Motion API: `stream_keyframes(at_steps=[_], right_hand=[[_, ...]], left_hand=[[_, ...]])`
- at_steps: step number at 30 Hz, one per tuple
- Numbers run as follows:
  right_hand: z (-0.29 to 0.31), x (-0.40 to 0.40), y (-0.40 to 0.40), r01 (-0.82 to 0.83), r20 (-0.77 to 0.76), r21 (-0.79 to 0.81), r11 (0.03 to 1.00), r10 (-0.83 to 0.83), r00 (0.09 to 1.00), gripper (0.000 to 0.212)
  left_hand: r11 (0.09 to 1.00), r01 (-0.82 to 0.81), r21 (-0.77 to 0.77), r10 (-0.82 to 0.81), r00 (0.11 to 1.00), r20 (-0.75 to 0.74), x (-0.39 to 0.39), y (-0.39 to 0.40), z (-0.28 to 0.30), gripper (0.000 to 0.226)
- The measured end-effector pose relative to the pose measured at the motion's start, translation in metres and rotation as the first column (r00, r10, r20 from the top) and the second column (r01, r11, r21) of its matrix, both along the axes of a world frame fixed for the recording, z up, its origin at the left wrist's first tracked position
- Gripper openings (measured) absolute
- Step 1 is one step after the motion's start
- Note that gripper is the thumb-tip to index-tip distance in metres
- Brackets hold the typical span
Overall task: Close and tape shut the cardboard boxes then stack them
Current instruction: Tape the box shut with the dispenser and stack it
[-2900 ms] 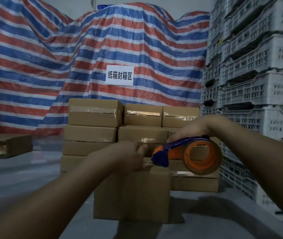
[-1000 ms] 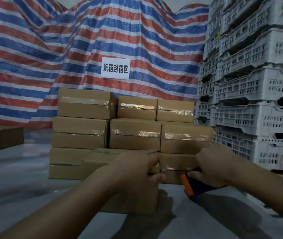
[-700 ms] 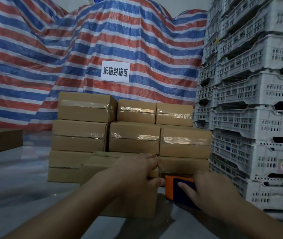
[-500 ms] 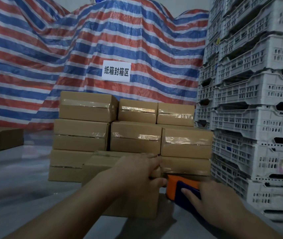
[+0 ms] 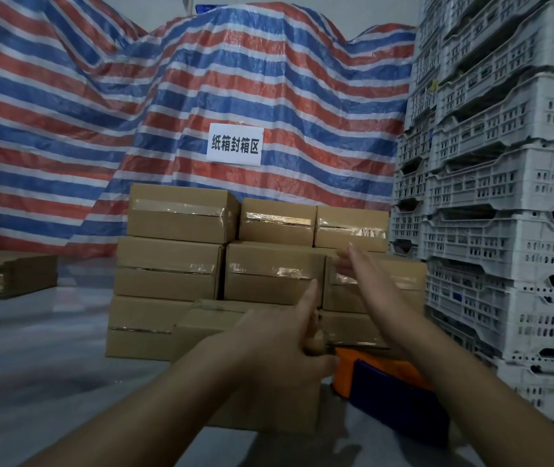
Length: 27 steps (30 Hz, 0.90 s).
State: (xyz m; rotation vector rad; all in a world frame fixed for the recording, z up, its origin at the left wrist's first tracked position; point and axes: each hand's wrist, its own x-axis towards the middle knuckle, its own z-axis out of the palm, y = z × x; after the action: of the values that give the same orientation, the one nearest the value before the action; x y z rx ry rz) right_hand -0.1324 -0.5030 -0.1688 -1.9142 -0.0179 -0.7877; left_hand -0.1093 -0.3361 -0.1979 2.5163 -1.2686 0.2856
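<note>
A brown cardboard box with its flaps down stands on the grey surface right before me. My left hand lies over its right top edge, fingers curled round that edge, thumb pointing up. My right hand is in the air above and behind the box, fingers straight, holding nothing. The orange and blue tape dispenser lies on the surface just right of the box, under my right forearm.
Behind the box stands a stack of taped cardboard boxes, three layers high. Tall white plastic crates fill the right side. One low box lies at far left. A striped tarp with a white sign closes the back.
My right hand set the tape dispenser down to the right of the box, let go and rose with fingers spread. My left hand stayed on the box and lifted its thumb.
</note>
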Motion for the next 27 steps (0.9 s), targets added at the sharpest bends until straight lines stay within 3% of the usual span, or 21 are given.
stream_keyframes(at_steps=[3, 6, 8, 11, 15, 18, 20, 22, 24, 27], right_hand=[[-0.002, 0.012, 0.028, -0.215, -0.010, 0.301, 0.929, 0.229, 0.973, 0.055], [-0.032, 0.013, 0.043, -0.228, -0.131, 0.358, 0.905, 0.291, 0.948, 0.071], [-0.046, 0.013, 0.044, -0.230, -0.128, 0.418, 0.879, 0.307, 0.943, 0.079], [-0.050, 0.012, 0.044, -0.219, -0.103, 0.487, 0.845, 0.304, 0.947, 0.069], [-0.066, 0.005, 0.043, -0.214, -0.121, 0.491, 0.845, 0.309, 0.943, 0.053], [-0.073, 0.000, 0.045, -0.157, -0.199, 0.532, 0.832, 0.303, 0.932, 0.045], [-0.076, -0.003, 0.044, -0.099, -0.241, 0.524, 0.846, 0.259, 0.936, 0.049], [-0.079, -0.008, 0.044, -0.102, -0.271, 0.450, 0.887, 0.245, 0.931, 0.066], [-0.084, -0.009, 0.040, -0.110, -0.283, 0.378, 0.919, 0.228, 0.932, 0.091], [-0.089, -0.014, 0.042, -0.181, -0.321, 0.234, 0.955, 0.251, 0.913, 0.102]], left_hand=[[1.000, 0.012, -0.021, -0.013, 0.996, -0.090, 0.001, 0.003, 0.004, 0.112], [0.995, 0.042, -0.096, -0.062, 0.973, -0.223, 0.006, 0.003, 0.006, 0.119], [0.991, 0.043, -0.124, -0.074, 0.965, -0.252, 0.010, 0.003, 0.006, 0.121], [0.977, 0.078, -0.201, -0.144, 0.929, -0.340, 0.014, 0.005, 0.008, 0.116], [0.908, 0.055, -0.416, -0.204, 0.924, -0.323, 0.012, 0.007, 0.005, 0.094], [0.678, 0.017, -0.735, -0.250, 0.946, -0.208, 0.010, 0.017, 0.001, 0.063], [0.550, -0.002, -0.835, -0.171, 0.979, -0.114, 0.014, 0.037, 0.000, 0.048], [0.501, -0.045, -0.864, -0.039, 0.997, -0.074, 0.023, 0.061, -0.006, 0.057], [0.464, -0.153, -0.872, 0.040, 0.988, -0.152, 0.033, 0.085, -0.019, 0.070], [0.537, -0.308, -0.785, 0.019, 0.935, -0.354, 0.041, 0.106, -0.046, 0.084]])
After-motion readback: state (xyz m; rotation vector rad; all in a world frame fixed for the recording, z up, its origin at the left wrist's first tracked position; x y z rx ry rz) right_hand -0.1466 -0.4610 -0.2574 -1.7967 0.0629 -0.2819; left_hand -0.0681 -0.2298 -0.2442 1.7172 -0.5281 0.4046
